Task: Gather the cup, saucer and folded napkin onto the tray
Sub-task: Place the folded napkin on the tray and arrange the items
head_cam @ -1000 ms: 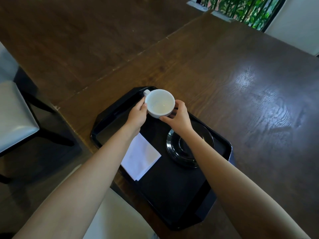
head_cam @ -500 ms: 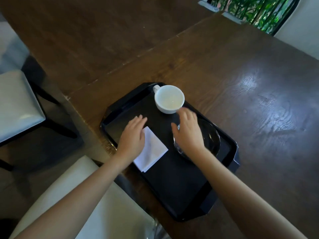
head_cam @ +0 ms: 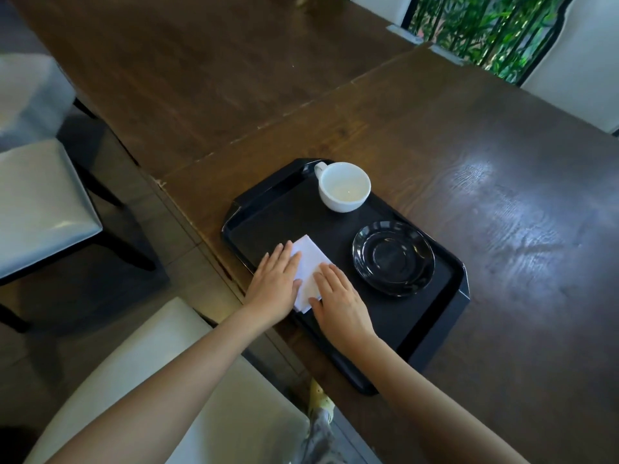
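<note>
Looked down at a black plastic tray on a dark wooden table. Saw three things lying on the tray. Found the white cup upright at the tray's 12 o'clock end, handle turned to about 10 o'clock, with nothing to see inside. Found the black saucer at about 3 o'clock, well apart from the cup, with no cup on it. Found the folded white napkin at about 9 o'clock, close to the tray's near rim. Laid the left hand flat on the napkin's left side, fingers straight and close together, pointing to 12 o'clock. Laid the right hand flat on the napkin's right side, fingers a little spread, palm down. Pinched nothing with either hand, only pressed down. Left a strip of white paper showing between the two hands. Saw pale chair seats at 9 o'clock and green leaves behind bars at 1 o'clock.
</note>
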The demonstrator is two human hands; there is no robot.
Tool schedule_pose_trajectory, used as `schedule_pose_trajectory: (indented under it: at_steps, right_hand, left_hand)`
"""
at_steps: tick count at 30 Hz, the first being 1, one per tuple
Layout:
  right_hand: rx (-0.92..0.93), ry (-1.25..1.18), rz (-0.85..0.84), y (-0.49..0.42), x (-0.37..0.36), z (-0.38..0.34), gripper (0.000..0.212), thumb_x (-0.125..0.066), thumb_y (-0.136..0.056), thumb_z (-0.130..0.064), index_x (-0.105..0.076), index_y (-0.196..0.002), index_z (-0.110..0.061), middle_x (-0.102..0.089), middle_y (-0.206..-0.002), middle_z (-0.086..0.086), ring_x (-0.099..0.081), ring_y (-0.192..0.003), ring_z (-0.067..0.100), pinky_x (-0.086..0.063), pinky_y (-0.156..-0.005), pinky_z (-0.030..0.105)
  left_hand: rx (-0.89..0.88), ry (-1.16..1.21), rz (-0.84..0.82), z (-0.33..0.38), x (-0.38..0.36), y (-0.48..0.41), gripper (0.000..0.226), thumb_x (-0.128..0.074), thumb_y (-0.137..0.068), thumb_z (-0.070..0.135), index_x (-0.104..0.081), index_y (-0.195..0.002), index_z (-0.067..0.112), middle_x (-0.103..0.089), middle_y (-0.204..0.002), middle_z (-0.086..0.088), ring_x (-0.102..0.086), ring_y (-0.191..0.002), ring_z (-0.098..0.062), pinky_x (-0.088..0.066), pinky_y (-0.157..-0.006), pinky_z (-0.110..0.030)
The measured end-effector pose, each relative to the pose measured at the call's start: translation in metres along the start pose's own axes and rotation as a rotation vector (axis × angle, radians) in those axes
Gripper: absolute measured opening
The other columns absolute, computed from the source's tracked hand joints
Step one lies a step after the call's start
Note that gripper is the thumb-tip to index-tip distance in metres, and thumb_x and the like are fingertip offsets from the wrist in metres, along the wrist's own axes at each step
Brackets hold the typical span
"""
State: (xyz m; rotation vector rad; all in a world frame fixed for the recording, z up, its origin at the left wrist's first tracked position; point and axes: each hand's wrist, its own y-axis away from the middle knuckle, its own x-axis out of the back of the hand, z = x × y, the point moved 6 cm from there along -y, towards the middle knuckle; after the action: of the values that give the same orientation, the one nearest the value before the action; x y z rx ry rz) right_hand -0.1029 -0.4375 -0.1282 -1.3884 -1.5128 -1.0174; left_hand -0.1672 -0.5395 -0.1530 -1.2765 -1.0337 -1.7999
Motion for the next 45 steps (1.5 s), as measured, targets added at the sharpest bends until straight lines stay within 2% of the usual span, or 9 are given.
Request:
schedule_pose_trajectory:
  at_steps: [7,10,13,15,18,23,27,36,45]
  right_hand:
    - [-0.108,-0.125,0.014,-0.004,0.006,0.014,0.048,-0.047,-0.096,-0.024,-0.039,-0.14,-0.008,-0.033,-0.153,0.005,-0.019,-0.144,0.018,-0.025,-0.113,0.031]
    - [-0.164,0.042,0.144,0.008,0.021,0.02,0.043,-0.055,-0.09,-0.016,-0.049,-0.131,-0.003,-0.046,-0.143,0.013,-0.038,-0.136,0.028,-0.033,-0.109,0.038]
    - [-0.231,0.226,0.278,0.013,0.042,0.032,0.047,-0.07,-0.078,-0.016,-0.057,-0.121,-0.001,-0.06,-0.125,0.016,-0.057,-0.114,0.035,-0.047,-0.091,0.044]
    - [-0.357,0.221,0.297,0.013,0.053,0.05,0.051,-0.066,-0.082,-0.024,-0.051,-0.127,-0.004,-0.055,-0.13,0.013,-0.051,-0.117,0.034,-0.042,-0.094,0.045]
    - [-0.547,0.13,0.254,0.016,0.059,0.084,0.067,-0.059,-0.087,-0.034,-0.032,-0.141,-0.003,-0.035,-0.148,0.016,-0.032,-0.135,0.033,-0.03,-0.108,0.044]
    - [-0.563,-0.013,0.082,0.02,0.05,0.116,0.099,-0.056,-0.084,-0.055,-0.005,-0.148,0.0,-0.006,-0.157,0.021,-0.004,-0.146,0.032,-0.013,-0.118,0.04]
    - [-0.55,-0.078,0.082,0.017,0.05,0.126,0.105,-0.062,-0.079,-0.055,-0.004,-0.148,-0.001,-0.003,-0.158,0.017,-0.002,-0.146,0.03,-0.018,-0.117,0.04]
    - [-0.553,-0.094,0.117,0.014,0.052,0.137,0.105,-0.062,-0.079,-0.056,-0.006,-0.148,-0.001,-0.004,-0.159,0.016,-0.001,-0.147,0.029,-0.02,-0.117,0.041]
    - [-0.519,-0.074,0.1,0.018,0.072,0.139,0.094,-0.06,-0.081,-0.056,-0.016,-0.148,-0.007,-0.01,-0.158,0.017,-0.008,-0.145,0.034,-0.02,-0.116,0.045]
  left_hand:
    - [-0.015,0.054,-0.049,0.003,0.015,0.0,0.055,-0.028,-0.101,0.03,-0.01,-0.149,0.013,0.002,-0.159,-0.008,0.004,-0.146,-0.023,-0.002,-0.119,-0.037]
    - [-0.016,0.029,-0.047,0.005,0.017,0.004,0.055,-0.028,-0.1,0.03,-0.009,-0.149,0.013,0.002,-0.159,-0.008,0.004,-0.146,-0.023,-0.001,-0.118,-0.038]
    - [-0.046,0.052,0.009,0.011,0.019,0.008,0.055,-0.031,-0.1,0.029,-0.012,-0.149,0.012,-0.002,-0.159,-0.009,0.001,-0.146,-0.023,-0.001,-0.118,-0.038]
    - [-0.08,0.173,0.044,0.023,0.023,0.009,0.055,-0.036,-0.099,0.027,-0.016,-0.148,0.011,-0.008,-0.159,-0.01,-0.004,-0.146,-0.023,-0.005,-0.117,-0.035]
    - [-0.067,0.478,0.045,0.051,0.03,0.004,0.057,-0.044,-0.096,0.022,-0.02,-0.147,0.011,-0.017,-0.157,-0.008,-0.015,-0.144,-0.021,-0.015,-0.113,-0.03]
    - [0.064,0.698,-0.046,0.091,0.028,-0.021,0.063,-0.051,-0.094,0.018,-0.018,-0.148,0.012,-0.012,-0.158,-0.008,-0.021,-0.143,-0.024,-0.023,-0.113,-0.033]
    - [0.088,0.678,-0.112,0.108,0.019,-0.032,0.063,-0.048,-0.095,0.015,-0.015,-0.148,0.009,-0.007,-0.159,-0.009,-0.017,-0.144,-0.025,-0.02,-0.113,-0.032]
    - [0.103,0.608,-0.109,0.114,0.014,-0.044,0.062,-0.048,-0.095,0.014,-0.016,-0.148,0.011,-0.008,-0.159,-0.007,-0.018,-0.143,-0.026,-0.022,-0.113,-0.034]
    - [0.093,0.562,-0.089,0.114,0.028,-0.044,0.058,-0.047,-0.095,0.016,-0.022,-0.147,0.013,-0.009,-0.158,-0.011,-0.016,-0.144,-0.029,-0.022,-0.113,-0.038]
